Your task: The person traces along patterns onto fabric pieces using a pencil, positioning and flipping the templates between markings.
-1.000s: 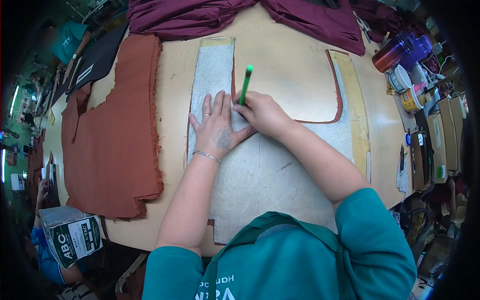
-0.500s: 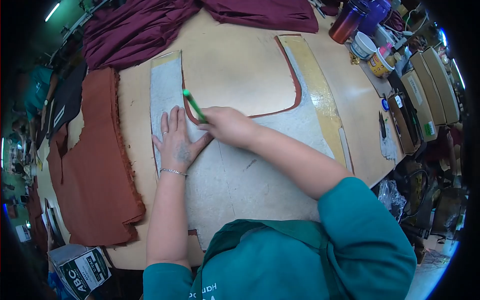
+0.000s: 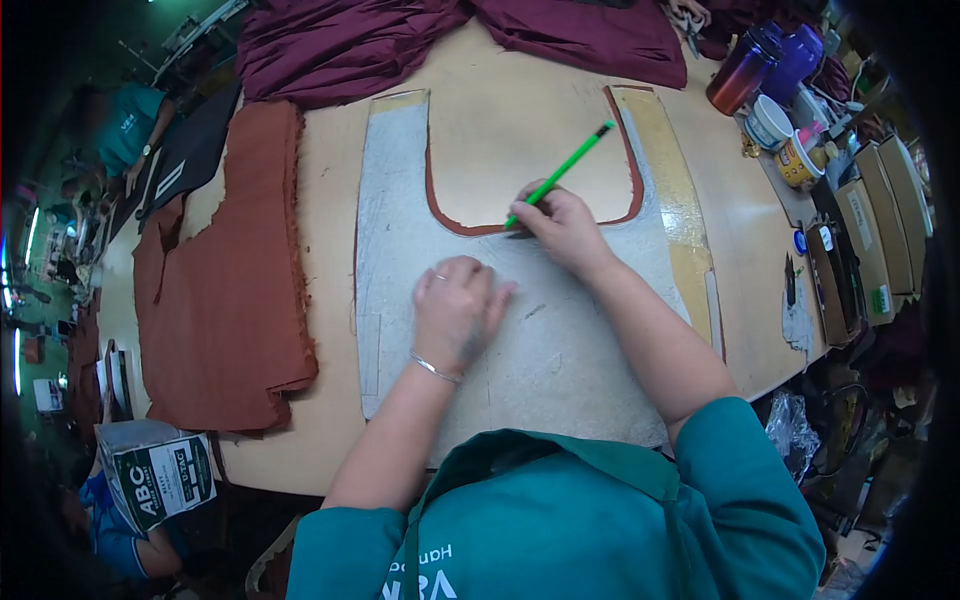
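A large grey-white pattern piece (image 3: 560, 340) with yellowish tape down its right side lies over rust-red fabric (image 3: 430, 185), whose edge shows along the U-shaped cutout. My right hand (image 3: 565, 225) holds a green pencil (image 3: 570, 165) at the bottom of that cutout, its tip by the pattern's edge. On the pattern, left of my right hand, rests my left hand (image 3: 460, 305); its fingers are bent and partly curled under, so whether anything lies beneath them is hidden.
Stacked rust-red fabric (image 3: 225, 290) lies at the left, maroon cloth (image 3: 350, 45) along the far edge. Bottles (image 3: 745, 75), tubs (image 3: 770, 122) and cardboard boxes (image 3: 870, 240) stand at the right. Another person (image 3: 130, 125) is at the far left.
My right hand has moved along the cutout's edge from its left corner to its bottom, and the pencil now leans right. My left hand has come nearer me and its spread fingers have curled.
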